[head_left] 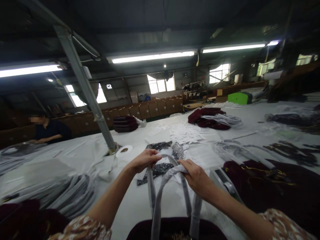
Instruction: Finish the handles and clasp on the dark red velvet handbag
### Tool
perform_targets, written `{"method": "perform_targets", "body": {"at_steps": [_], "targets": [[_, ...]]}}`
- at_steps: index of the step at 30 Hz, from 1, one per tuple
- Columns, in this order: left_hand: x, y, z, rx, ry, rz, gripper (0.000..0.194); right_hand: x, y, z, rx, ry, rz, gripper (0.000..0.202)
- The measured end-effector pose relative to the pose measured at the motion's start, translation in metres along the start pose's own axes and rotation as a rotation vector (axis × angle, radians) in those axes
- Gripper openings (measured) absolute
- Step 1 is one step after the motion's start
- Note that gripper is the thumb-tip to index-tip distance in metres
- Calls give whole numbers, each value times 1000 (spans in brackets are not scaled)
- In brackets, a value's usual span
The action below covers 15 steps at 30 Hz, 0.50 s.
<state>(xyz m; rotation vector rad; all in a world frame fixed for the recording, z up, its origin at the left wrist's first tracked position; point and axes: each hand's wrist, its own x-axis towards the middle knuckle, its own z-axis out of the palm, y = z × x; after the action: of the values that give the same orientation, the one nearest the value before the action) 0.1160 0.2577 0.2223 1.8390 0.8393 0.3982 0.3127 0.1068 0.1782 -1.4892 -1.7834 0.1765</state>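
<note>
Grey-white straps (160, 186) rise from a maroon bundle (175, 231) at the near edge of the table (82, 151), and both hands grip them at the top. In the head view, the left hand (143, 160) is closed on the strap loop at its upper left, knuckles toward the far side. The right hand (196, 176) is closed on the gathered straps just beside it, thumb on top. The two hands are near each other, almost touching across the loop. Both arms reach in from the near edge, with patterned sleeves (82, 230) at the bottom corners.

Just behind the hands lies speckled cloth (162, 156) on the white table cover. A tape roll (124, 150) lies beside the foot of a slanted metal post (85, 88). Stacked grey pieces (62, 193) lie toward the near left edge, and a dark maroon pile (272, 186) sits at the near right. Farther out, a maroon heap (210, 118) with white bands on it lies mid-table, and a folded maroon stack (125, 124) stands at the far edge. Another person (48, 130) sits at the far left edge.
</note>
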Motion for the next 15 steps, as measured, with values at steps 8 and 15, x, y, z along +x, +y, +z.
{"method": "perform_targets", "body": {"at_steps": [8, 15], "targets": [[-83, 97, 14, -141, -228, 77, 38, -21, -71, -43, -189, 176, -293, 56], [-162, 177, 34, -225, -267, 254, 37, -17, -158, -107, -14, 139, -444, 46]]}}
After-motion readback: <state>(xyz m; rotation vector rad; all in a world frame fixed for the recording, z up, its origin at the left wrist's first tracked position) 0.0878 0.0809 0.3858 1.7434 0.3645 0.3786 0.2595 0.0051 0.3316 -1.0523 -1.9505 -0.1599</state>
